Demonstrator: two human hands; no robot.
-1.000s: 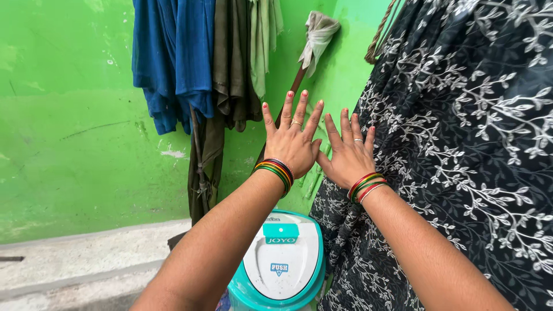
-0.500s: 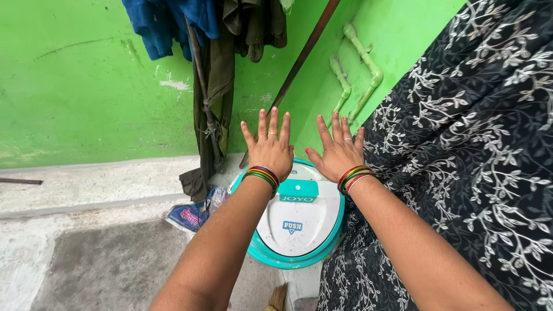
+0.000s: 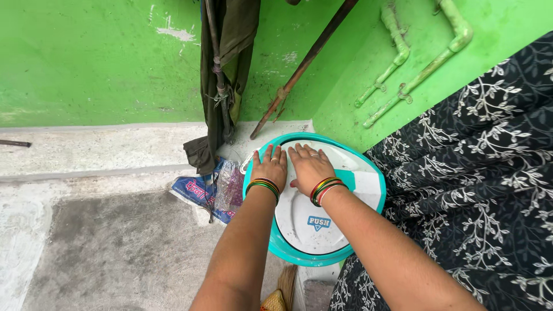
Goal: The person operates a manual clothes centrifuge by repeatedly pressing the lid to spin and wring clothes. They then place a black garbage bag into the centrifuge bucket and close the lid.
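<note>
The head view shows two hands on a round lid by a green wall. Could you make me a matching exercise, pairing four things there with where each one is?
Things:
1. left hand
2. pipes
3. plastic packet
4. dark green cloth

Places:
A. fixed to the green wall, upper right
B. flat on the white and teal lid, beside the right hand
C. hanging down the wall above the ledge
D. on the ground just left of the lid

Pairs: 1-B, 2-A, 3-D, 4-C
</note>
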